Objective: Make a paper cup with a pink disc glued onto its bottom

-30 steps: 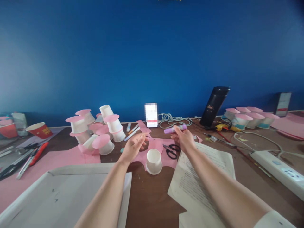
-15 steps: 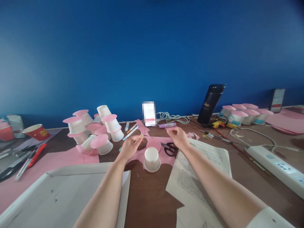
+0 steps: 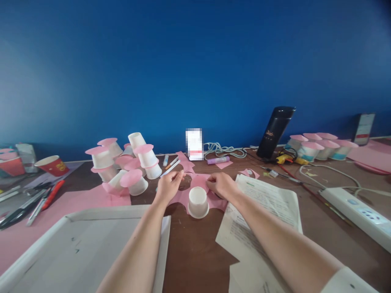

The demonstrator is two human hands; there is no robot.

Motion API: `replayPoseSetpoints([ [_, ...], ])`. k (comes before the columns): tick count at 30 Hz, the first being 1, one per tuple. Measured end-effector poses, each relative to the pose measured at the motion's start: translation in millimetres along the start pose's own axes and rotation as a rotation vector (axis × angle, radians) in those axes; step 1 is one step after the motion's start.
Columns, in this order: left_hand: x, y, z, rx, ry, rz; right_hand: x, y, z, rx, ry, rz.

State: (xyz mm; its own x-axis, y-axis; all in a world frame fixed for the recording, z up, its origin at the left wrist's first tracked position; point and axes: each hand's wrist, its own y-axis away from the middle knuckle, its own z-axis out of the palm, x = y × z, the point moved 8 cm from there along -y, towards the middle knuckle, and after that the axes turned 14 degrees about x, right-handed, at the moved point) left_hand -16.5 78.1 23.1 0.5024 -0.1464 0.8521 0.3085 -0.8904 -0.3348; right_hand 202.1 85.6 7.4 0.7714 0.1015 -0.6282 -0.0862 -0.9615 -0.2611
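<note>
An upside-down white paper cup (image 3: 198, 202) stands on the table in front of me, at the near edge of a pink paper sheet with round cut-outs (image 3: 215, 202). Behind the cup lies a pink paper circle (image 3: 200, 182). My right hand (image 3: 222, 186) has its fingers drawn together at the circle's right edge. To the left of the cup is my left hand (image 3: 169, 188), thumb and forefinger pinched; whatever sits between them is too small to make out. The scissors are mostly hidden by my right hand.
White cups with pink discs (image 3: 134, 182) are stacked at left, beside a red paper cup (image 3: 53, 165). A white tray (image 3: 91, 244) lies near my left forearm. Printed sheets (image 3: 265, 203), a black flask (image 3: 275, 132) and a power strip (image 3: 360, 211) are at right. A purple glue stick (image 3: 218, 160) lies farther back.
My right hand has moved back from beside the purple glue stick, down and left to the pink circle. My left hand keeps its pinch. The whole view has shifted slightly.
</note>
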Motion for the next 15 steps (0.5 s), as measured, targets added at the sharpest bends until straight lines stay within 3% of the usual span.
replayPoseSetpoints([
  [4, 0.4, -1.6, -3.9, 0.024, 0.007, -0.006, -12.6, 1.2, -12.9, 0.185, -0.203, -0.092],
  [7, -1.2, -1.4, -4.8, -0.016, 0.047, -0.093, -25.9, 8.2, -23.0, 0.292, -0.344, -0.209],
  [11, -5.2, 4.9, 0.2, -0.134, 0.145, -0.277, -42.8, 20.7, -28.7, 0.312, -0.439, -0.343],
  [15, -1.8, 13.1, 7.1, -0.234, 0.355, -0.397, -51.5, 25.1, -35.9, 0.335, -0.454, -0.371],
])
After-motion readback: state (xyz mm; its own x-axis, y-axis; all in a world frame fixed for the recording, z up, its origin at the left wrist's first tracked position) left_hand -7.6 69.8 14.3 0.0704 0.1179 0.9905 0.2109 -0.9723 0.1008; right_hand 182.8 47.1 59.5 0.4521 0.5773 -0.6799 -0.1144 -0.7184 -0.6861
